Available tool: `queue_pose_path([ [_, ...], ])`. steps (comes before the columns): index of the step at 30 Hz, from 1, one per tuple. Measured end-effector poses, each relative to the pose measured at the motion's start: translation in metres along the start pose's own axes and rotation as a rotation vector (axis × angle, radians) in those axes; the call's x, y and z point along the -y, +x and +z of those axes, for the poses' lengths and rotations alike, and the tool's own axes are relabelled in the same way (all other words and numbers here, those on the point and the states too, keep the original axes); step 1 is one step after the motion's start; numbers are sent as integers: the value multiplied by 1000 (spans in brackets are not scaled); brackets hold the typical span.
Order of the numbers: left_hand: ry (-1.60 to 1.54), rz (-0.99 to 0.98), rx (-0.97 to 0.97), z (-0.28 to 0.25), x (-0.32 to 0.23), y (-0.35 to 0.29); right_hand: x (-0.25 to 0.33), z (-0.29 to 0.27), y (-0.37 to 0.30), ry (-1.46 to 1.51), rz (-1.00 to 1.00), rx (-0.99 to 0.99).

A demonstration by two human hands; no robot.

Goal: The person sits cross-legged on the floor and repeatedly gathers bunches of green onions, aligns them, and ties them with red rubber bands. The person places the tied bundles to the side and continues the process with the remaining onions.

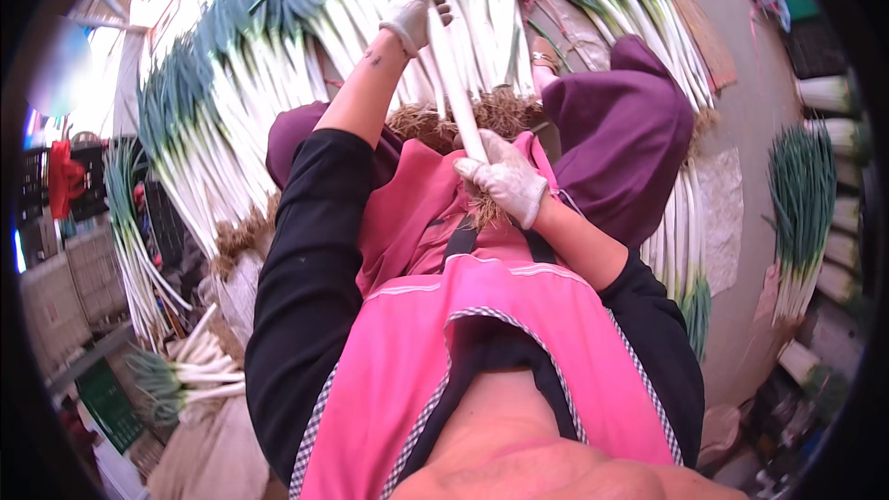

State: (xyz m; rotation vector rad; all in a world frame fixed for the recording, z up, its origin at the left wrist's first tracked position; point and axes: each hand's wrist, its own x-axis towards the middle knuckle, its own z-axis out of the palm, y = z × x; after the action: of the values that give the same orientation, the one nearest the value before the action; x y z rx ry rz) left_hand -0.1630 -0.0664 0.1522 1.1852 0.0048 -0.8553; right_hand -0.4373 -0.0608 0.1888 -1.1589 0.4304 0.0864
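A long green onion (451, 83) with a thick white stalk slants across my lap, its root end toward me. My gloved left hand (412, 18) is closed round its upper stalk, fingers curled over the far side. Lower down, my gloved right hand (509, 181) grips the white base, just above a tuft of brown roots (486, 213). In front of me, rows of green onions (245, 83) lie fanned out with their green tops pointing away. Clumped roots (505, 116) of the nearest ones reach my knees.
More green onions (630, 0) lie at the far right, beside my knee. A bundle (798, 213) rests on the floor further right. Left of me are another bundle (139, 259), a small pile (199, 370), a green crate (106, 403) and a red item (65, 176).
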Motion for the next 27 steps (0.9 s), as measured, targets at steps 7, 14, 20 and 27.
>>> queue_pose_path([
  [7, 214, 228, 216, 91, -16, -36, -28, -28, -49, -227, -186, -114],
  [14, 750, 453, 841, 280, 7, -169, 66, -90, -86, 373, -712, -571],
  [20, 847, 655, 929, 285, 36, -189, 111, -188, -168, 771, -1167, -867],
  [27, 1041, 332, 756, 179, 19, -116, 2, -334, -278, 752, -1399, -1526],
])
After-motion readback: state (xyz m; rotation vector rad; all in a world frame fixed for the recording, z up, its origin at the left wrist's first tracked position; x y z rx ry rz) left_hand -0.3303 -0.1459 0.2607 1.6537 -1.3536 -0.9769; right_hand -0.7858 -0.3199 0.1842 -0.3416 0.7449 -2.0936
